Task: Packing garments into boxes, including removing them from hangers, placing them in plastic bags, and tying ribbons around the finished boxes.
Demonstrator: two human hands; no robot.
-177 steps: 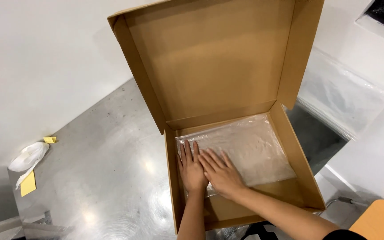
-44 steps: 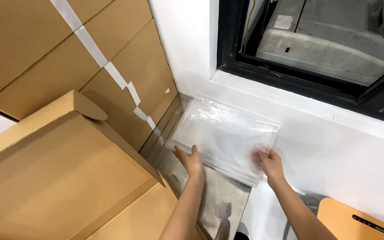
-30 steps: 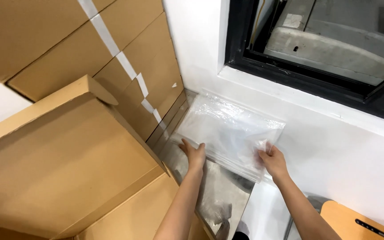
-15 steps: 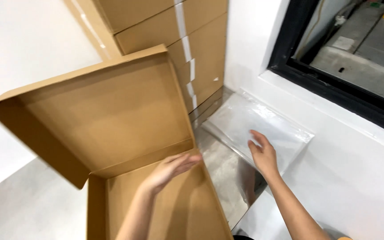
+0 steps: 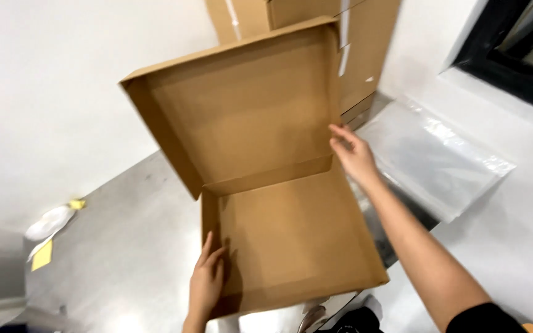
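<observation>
A flat, square cardboard box (image 5: 291, 234) of plain brown colour lies open on the grey metal table (image 5: 124, 246), with its hinged lid (image 5: 242, 105) standing upright at the far edge and its tray showing bare cardboard inside. The left hand (image 5: 208, 283) rests at the near left corner of the tray; its fingers (image 5: 206, 246) are extended and lie flat along the left wall, not closed around anything. The right hand (image 5: 354, 157) is positioned at the right end of the hinge line, where the lid meets the tray; its fingers (image 5: 342, 132) are loosely spread and touch the lid's right side flap, without a closed grip. To the right of the box, a clear plastic bag (image 5: 433, 160), rectangular and glossy, lies flat across a white ledge (image 5: 501, 234), apart from the right hand. Behind the lid stands a stack of larger brown cartons (image 5: 365, 55) sealed with strips of pale tape (image 5: 344, 37) running down their faces. At the left edge of the table lie a small yellow rectangular note (image 5: 42, 256), a roll of white tape or film (image 5: 47, 222) with a loose strip, and a smaller yellow piece (image 5: 77, 203) just beyond it. A black window frame (image 5: 501, 61) occupies the upper right corner above the ledge.
</observation>
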